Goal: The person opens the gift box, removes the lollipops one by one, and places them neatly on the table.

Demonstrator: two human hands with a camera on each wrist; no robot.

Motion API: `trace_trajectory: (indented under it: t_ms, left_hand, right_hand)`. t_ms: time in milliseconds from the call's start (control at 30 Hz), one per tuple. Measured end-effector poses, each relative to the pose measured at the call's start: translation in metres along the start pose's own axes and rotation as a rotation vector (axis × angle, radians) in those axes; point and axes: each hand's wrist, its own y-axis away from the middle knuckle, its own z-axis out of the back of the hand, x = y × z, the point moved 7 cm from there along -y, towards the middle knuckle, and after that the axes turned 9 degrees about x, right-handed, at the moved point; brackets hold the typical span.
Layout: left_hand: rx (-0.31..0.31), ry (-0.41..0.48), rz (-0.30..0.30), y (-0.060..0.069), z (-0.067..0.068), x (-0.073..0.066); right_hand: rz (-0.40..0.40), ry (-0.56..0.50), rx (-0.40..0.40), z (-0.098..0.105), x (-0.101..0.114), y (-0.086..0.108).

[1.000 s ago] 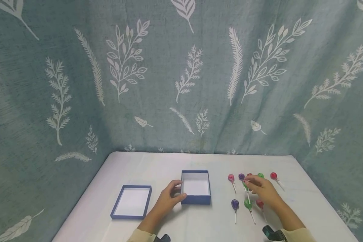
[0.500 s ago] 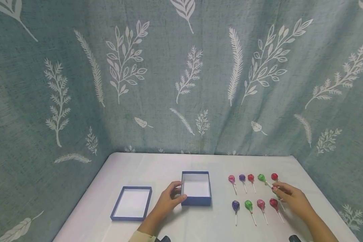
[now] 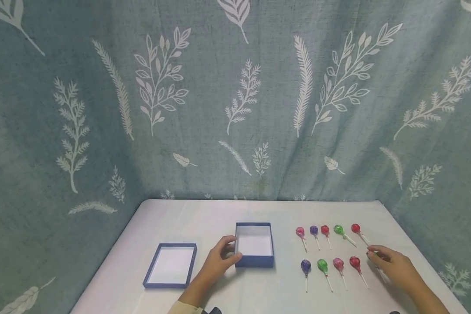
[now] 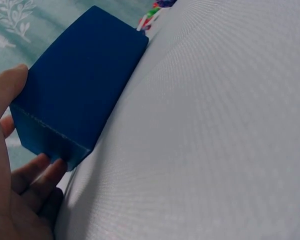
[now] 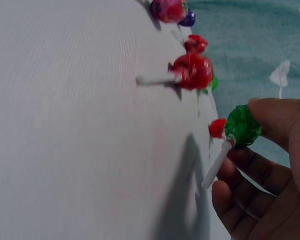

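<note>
My left hand holds the left front corner of an open blue box with a white inside. In the left wrist view the thumb lies on one face of the box, with fingertips against the adjoining side. At the right, my right hand pinches a green lollipop by its wrapped head, just above the table. Its white stick points down and away from the palm. In the head view the fingers mostly hide this lollipop. It is right of a red lollipop in the front row.
A blue-rimmed lid lies inside up, left of the box. Right of the box, lollipops lie in two rows: a back row including a pink one and a green one, and a front row starting with a purple one. Patterned curtain surrounds the white table.
My right hand has carried the green lollipop rightward, from over the middle of the rows to beyond the front row's right end. My left hand stays at the box.
</note>
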Motion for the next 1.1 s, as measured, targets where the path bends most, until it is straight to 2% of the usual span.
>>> trace_trajectory:
  t_ms: [233, 500, 700, 900, 1100]
  left_hand:
    - [0.015, 0.01, 0.002, -0.003, -0.004, 0.004]
    - [-0.008, 0.003, -0.006, -0.018, -0.007, 0.034]
    - [-0.006, 0.008, -0.022, -0.023, -0.006, 0.042]
    - [-0.01, 0.002, -0.006, -0.021, -0.007, 0.037]
    - [0.007, -0.002, -0.002, -0.012, -0.004, 0.009]
  right_hand:
    - [-0.021, 0.048, 0.005, 0.001, -0.013, 0.003]
    - [-0.037, 0.072, -0.017, -0.002, -0.014, 0.0]
    - [-0.083, 0.079, 0.012, -0.005, -0.014, -0.004]
    - [-0.083, 0.1, 0.01, -0.004, -0.015, -0.008]
    - [-0.061, 0.122, 0.029, -0.001, -0.013, -0.011]
